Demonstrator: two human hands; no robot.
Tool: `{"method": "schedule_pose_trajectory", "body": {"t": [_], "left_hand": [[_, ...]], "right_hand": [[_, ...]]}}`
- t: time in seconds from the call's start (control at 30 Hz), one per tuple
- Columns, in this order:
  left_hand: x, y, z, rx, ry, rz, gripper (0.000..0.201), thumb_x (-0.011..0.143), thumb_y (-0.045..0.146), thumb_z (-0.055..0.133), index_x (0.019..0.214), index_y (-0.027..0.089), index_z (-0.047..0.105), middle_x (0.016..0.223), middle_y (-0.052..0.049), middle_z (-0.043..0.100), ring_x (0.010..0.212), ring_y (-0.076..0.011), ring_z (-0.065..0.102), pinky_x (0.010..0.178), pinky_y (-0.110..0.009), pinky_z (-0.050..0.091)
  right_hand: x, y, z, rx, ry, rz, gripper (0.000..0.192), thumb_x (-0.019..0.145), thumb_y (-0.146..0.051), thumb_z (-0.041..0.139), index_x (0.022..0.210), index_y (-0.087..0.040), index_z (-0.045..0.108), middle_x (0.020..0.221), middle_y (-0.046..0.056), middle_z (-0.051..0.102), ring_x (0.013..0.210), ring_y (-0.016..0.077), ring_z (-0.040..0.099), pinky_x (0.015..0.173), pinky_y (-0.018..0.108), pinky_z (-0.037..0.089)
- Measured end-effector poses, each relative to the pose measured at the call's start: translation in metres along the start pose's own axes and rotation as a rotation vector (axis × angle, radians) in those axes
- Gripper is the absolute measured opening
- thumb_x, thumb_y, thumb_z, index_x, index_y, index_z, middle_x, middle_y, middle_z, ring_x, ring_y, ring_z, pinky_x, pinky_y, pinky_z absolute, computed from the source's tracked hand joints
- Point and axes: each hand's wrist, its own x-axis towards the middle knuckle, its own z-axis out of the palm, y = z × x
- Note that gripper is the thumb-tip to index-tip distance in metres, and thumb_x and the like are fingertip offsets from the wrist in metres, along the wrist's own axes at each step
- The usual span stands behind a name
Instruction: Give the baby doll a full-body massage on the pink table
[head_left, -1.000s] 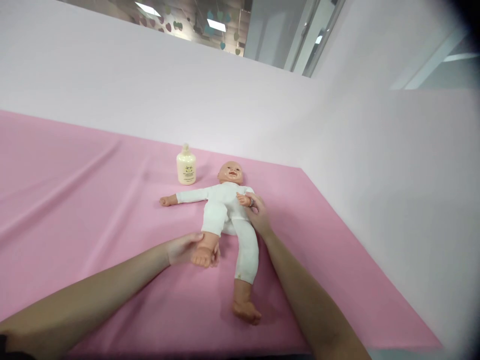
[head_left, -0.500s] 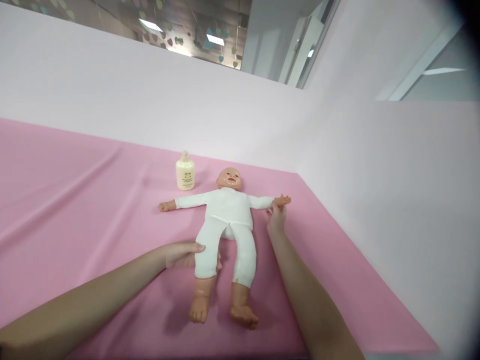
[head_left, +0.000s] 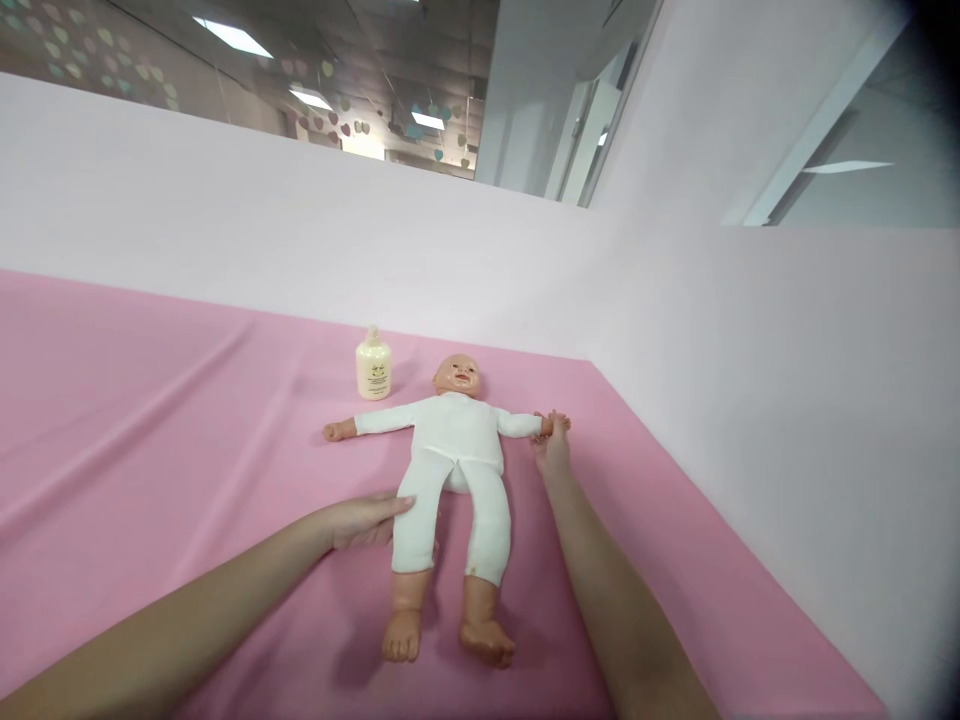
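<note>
Doll (head_left: 453,450) lies face-up, my left hand (head_left: 364,520) flat, fingers together, against its leg, my right hand (head_left: 553,450) pinching its wrist at 3 o'clock.

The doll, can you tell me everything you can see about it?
The doll is a baby with a bald plastic-looking head, bare hands and bare feet, dressed in a white one-piece suit. It lies flat on its back on the pink cloth, arms spread wide and legs straight, feet toward the camera. The left hand rests against its thigh; the right hand touches its outstretched hand. A cream bottle stands near its head.
</note>
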Motion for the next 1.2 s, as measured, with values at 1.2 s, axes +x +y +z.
{"method": "schedule_pose_trajectory", "body": {"t": [1.2], "left_hand": [[0.277, 0.063, 0.022, 0.679, 0.152, 0.352, 0.047, 0.084, 0.059, 0.039, 0.089, 0.015, 0.053, 0.065, 0.0, 0.057, 0.055, -0.0135, 0.055, 0.055, -0.028, 0.047]], "right_hand": [[-0.011, 0.005, 0.013, -0.123, -0.142, -0.02, 0.044, 0.073, -0.06, 0.052, 0.094, -0.021, 0.055, 0.081, 0.001, 0.062, 0.058, 0.0129, 0.056, 0.043, 0.022, 0.038]]}}
